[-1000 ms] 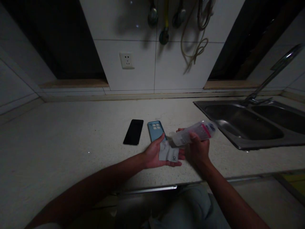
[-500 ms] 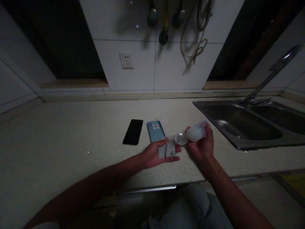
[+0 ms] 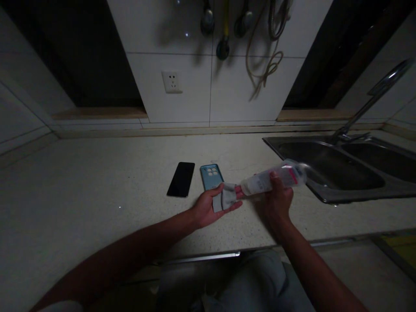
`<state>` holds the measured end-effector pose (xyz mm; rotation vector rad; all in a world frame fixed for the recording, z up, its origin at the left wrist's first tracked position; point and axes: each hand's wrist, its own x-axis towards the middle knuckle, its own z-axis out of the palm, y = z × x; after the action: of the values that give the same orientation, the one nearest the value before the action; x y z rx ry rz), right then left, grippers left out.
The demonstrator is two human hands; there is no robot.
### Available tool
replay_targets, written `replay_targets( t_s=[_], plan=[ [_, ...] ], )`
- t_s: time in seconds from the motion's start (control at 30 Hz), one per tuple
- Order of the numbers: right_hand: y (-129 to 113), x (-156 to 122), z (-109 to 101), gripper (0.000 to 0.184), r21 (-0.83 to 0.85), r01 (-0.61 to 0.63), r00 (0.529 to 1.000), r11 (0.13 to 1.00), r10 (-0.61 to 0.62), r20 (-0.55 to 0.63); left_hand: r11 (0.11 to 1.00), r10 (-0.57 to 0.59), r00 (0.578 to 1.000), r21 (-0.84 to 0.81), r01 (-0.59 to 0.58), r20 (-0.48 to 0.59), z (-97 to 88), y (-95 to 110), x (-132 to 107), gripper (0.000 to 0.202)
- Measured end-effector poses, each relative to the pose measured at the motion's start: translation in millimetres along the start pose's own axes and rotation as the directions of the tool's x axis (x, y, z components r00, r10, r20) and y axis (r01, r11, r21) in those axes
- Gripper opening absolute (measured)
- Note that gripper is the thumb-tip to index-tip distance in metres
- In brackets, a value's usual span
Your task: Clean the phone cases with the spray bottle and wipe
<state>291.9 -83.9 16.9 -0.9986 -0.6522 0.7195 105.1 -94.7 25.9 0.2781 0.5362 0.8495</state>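
Lying flat on the pale speckled stone countertop (image 3: 97,182), a black glass-fronted smartphone (image 3: 180,179) sits just left of a smartphone in a pale blue case (image 3: 211,177), whose back faces up with its camera block showing. A white square wall socket (image 3: 172,82) is set in the tiled wall beyond the blue-cased phone, slightly to its left. Just in front of that phone, the person's left hand (image 3: 208,208) is half closed, its thumb pressing a crumpled grey cloth (image 3: 224,197) against the curled fingers. To the phone's right, the right hand (image 3: 277,203) wraps firmly around a clear plastic bottle with a pink-and-white label (image 3: 273,180), holding it tilted above the counter with its lower end touching the cloth. Coiled tan hose (image 3: 263,43) hangs on the wall beyond it. Farther right of the phone, well apart from it, lies a stainless steel double sink (image 3: 325,167), with a curved chrome faucet (image 3: 373,104) rising behind it.
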Motion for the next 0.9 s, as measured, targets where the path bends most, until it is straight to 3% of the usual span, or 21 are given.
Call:
replay_targets(
  t_s=[0.1,0.2,0.37,0.6,0.73,0.9],
  plan=[
    [3,-4,-4,0.04,-0.226,0.116,0.993,0.967,-0.109,0.044,1.0,0.009,1.0,0.007,-0.009,-0.004,0.6,0,1,0.033],
    [3,-6,-5,0.04,-0.335,0.157,0.986,0.929,-0.13,0.101,1.0,0.02,1.0,0.02,-0.02,0.009,-3.7,0,2,0.033],
    [-1,-7,-6,0.037,-0.404,0.2,0.976,0.893,-0.144,0.165,0.999,0.003,0.996,0.035,-0.006,0.085,-11.6,-1,5,0.033],
    [1,-6,-20,0.027,-0.42,0.415,0.888,0.807,-0.257,0.382,0.997,-0.017,0.992,0.073,0.008,0.126,-9.6,0,0,0.033],
    [2,-7,-21,0.025,-0.407,0.422,0.87,0.81,-0.237,0.432,0.993,-0.014,0.984,0.118,-0.007,0.176,-10.2,0,0,0.032],
    [0,-3,-14,0.032,-0.469,0.355,0.918,0.809,-0.205,0.34,0.996,0.005,0.996,0.087,-0.013,0.086,-10.5,-2,2,0.03]
  ],
)
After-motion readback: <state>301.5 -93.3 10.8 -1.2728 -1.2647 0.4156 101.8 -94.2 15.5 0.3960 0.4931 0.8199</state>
